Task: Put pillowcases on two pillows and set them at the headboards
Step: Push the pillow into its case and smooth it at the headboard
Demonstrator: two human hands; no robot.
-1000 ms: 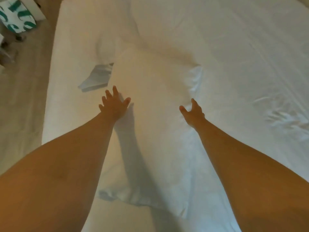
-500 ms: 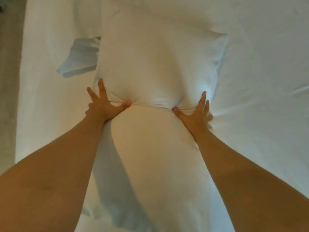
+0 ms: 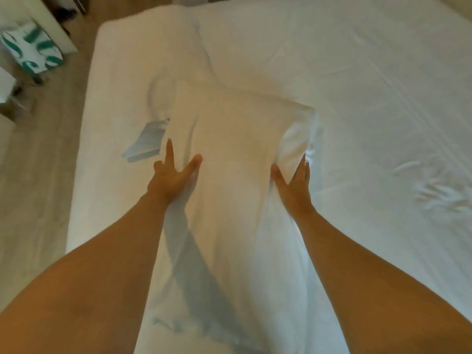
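Note:
A white pillow (image 3: pixel 237 139) lies lengthwise on the white bed (image 3: pixel 370 98), inside a white pillowcase whose loose open end trails toward me. My left hand (image 3: pixel 173 175) presses flat on the pillow's left edge, fingers spread. My right hand (image 3: pixel 293 180) clasps the pillow's right edge, thumb on top and fingers along the side. A second white pillow (image 3: pixel 178 52) lies beyond, toward the bed's far left corner. A folded white cloth (image 3: pixel 145 141) lies on the sheet just left of the near pillow.
Wooden floor (image 3: pixel 40 175) runs along the bed's left side. A white and teal patterned bag (image 3: pixel 30 47) stands on the floor at upper left beside white furniture. The bed's right half holds only a wrinkled sheet.
Both hands have gone from hovering over the pillow to pressing and gripping its two sides. The view pulled back after a closer look, showing the floor and bag again.

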